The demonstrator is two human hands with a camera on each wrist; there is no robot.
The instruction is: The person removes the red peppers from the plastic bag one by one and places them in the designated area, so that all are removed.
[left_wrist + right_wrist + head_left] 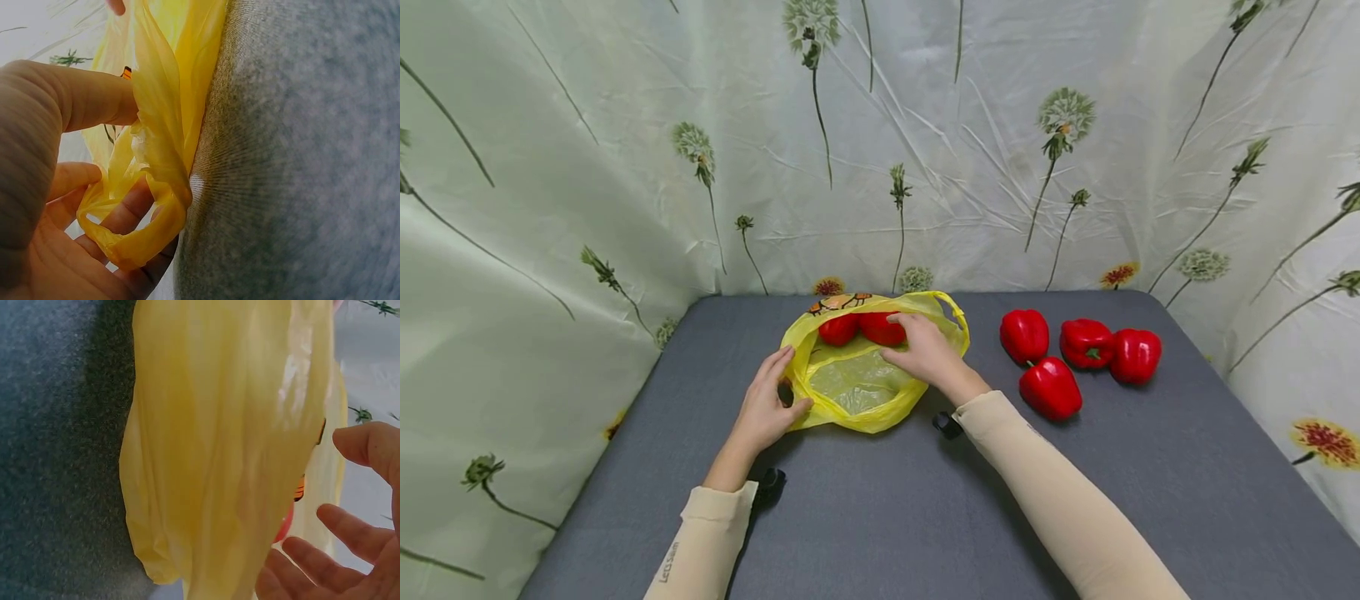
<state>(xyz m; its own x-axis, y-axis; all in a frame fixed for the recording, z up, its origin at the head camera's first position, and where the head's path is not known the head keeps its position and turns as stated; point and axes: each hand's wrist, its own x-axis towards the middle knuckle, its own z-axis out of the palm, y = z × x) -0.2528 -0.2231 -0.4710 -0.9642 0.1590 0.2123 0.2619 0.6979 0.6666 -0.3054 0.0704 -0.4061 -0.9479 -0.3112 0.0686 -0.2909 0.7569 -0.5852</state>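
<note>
A yellow plastic bag lies on the table with its mouth spread open toward me. Inside, against the far side, are two red bell peppers. My left hand holds the bag's left rim; in the left wrist view its thumb presses the yellow plastic and some fingers pass through the handle loop. My right hand reaches over the bag's right rim, fingertips beside the right-hand pepper. In the right wrist view its fingers are loosely spread, and a bit of red pepper shows behind the plastic.
Several more red bell peppers lie on the grey table to the right of the bag. A white curtain with dandelion print hangs behind and along both sides. Black wrist cameras sit under the forearms.
</note>
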